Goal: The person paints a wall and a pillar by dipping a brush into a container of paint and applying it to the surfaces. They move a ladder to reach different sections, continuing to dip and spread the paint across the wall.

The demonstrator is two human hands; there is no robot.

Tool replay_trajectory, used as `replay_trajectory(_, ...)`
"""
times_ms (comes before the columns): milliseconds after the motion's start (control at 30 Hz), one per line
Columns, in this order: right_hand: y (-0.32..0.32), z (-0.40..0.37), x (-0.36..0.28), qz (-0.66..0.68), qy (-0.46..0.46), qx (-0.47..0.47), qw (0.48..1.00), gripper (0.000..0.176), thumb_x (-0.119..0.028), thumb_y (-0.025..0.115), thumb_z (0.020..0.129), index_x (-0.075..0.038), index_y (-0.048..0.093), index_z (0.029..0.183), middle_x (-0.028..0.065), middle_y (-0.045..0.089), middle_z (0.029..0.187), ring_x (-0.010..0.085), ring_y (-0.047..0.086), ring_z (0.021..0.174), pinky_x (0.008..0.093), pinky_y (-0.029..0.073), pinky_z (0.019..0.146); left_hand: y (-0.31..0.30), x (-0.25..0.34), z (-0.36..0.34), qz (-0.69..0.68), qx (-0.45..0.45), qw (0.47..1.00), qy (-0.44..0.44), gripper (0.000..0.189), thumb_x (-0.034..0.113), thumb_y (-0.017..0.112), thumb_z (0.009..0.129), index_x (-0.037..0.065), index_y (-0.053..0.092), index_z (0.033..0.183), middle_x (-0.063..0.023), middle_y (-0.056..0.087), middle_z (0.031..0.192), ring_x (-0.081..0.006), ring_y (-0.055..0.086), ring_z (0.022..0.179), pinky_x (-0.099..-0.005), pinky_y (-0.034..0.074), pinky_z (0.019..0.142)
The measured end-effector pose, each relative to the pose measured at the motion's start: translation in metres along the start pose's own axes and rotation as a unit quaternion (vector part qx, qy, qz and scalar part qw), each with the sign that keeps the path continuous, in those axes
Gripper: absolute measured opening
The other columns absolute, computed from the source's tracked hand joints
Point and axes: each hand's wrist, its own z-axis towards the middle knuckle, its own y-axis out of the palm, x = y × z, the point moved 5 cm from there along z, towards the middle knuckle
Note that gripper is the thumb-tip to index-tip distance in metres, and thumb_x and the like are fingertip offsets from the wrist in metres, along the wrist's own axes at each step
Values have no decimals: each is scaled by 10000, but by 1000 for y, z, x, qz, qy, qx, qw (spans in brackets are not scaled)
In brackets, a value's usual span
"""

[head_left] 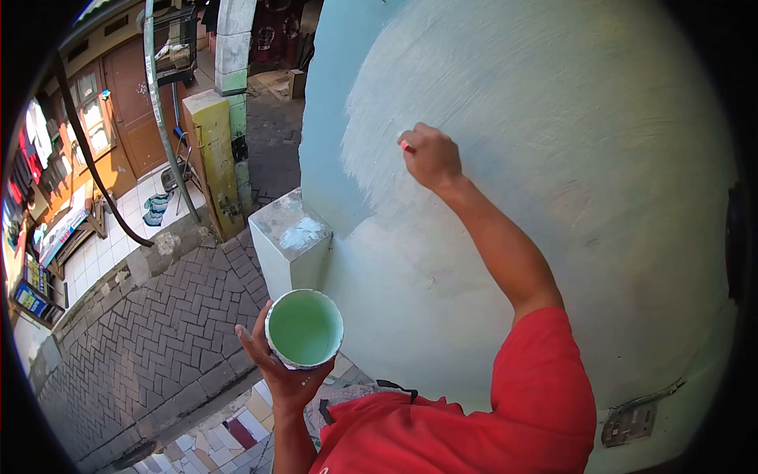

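My left hand (286, 378) is wrapped round a white-rimmed tub of pale green paint (304, 328), held upright at the lower middle of the view. Higher up, my right hand (433, 156) is closed at the wall (505, 229), gripping a brush whose red part (407, 147) shows by the fingers. Most of the brush is hidden by the hand. Around the right hand the wall has a pale, streaky coat, with a bluer area along its left edge.
A low square pillar (292, 227) stands beside the wall's left edge. Further left are brick paving (158, 332), a yellow post (213, 158), a metal pole (158, 103) and a tiled porch (103, 253). A vent (629, 424) sits low on the wall at the right.
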Motion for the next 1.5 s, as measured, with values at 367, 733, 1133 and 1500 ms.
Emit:
replay_trajectory(367,-322,61,97,-293,-20,296,909,241,-156,693,955,63,738,864,224,704,948,338,691,845,395,580,701,3,-12,-7,12,31,999,-28,1462,138,954,634,117,-125,1620,-261,393,1527,-394,500,1360,-532,407,1151)
replay_trajectory(733,142,-112,-70,109,25,-48,993,51,-107,681,837,-125,714,803,58,636,942,269,670,892,412,582,682,1,1,-4,39,14,999,-1,1468,165,957,655,115,-160,1607,-256,387,1528,-388,497,1370,-538,408,1151)
replay_trajectory(1133,195,-358,-175,642,619,-181,416,185,-194,756,929,-45,722,1033,12,687,855,126,622,735,286,529,729,-43,2,-36,161,100,978,-82,1495,159,967,634,86,-179,1592,-223,387,1525,-368,473,1387,-517,384,1187)
replay_trajectory(1500,165,-414,-128,688,671,-140,238,365,-424,624,1013,-77,703,1094,19,652,953,118,606,832,270,535,779,-100,40,-78,303,270,907,-114,1530,227,995,565,122,-109,1618,-217,308,1541,-390,408,1416,-546,309,1220)
